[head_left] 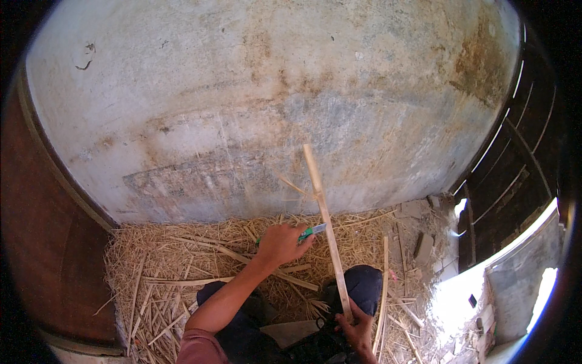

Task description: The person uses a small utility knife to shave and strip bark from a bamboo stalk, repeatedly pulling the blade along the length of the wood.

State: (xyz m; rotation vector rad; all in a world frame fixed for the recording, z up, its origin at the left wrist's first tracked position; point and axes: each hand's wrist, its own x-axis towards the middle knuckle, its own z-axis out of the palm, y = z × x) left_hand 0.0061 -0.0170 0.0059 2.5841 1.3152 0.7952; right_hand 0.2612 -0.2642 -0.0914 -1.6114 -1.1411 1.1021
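- Right hand (pixel 357 327) sits closest to the camera, down at about 6 o'clock, fingers clamped around the lower end of a long pale bamboo strip (pixel 325 218).
- That strip runs from the right hand up toward 12 o'clock, leaning a bit to the left, and its top end shows against the stained grey wall (pixel 273 91).
- Left hand (pixel 282 242) is near the middle of the view, fingers curled tight around a green-handled utility knife (pixel 310 232).
- Knife blade points toward 3 o'clock and meets the strip about halfway up its length; looks like it's touching, though I can't be fully sure at this size.
- A thin sliver (pixel 294 185) peels off the strip just above the blade, sticking out toward 10 o'clock.
- Knees in dark trousers (pixel 364 282) sit under both hands, with the strip passing in front of the right knee.
- Floor around is covered in straw and split strips (pixel 163 267), spreading from 9 o'clock to 4 o'clock.
- Broken stone bits (pixel 423 246) lie at 3 o'clock, near a slatted dark door (pixel 509 176).
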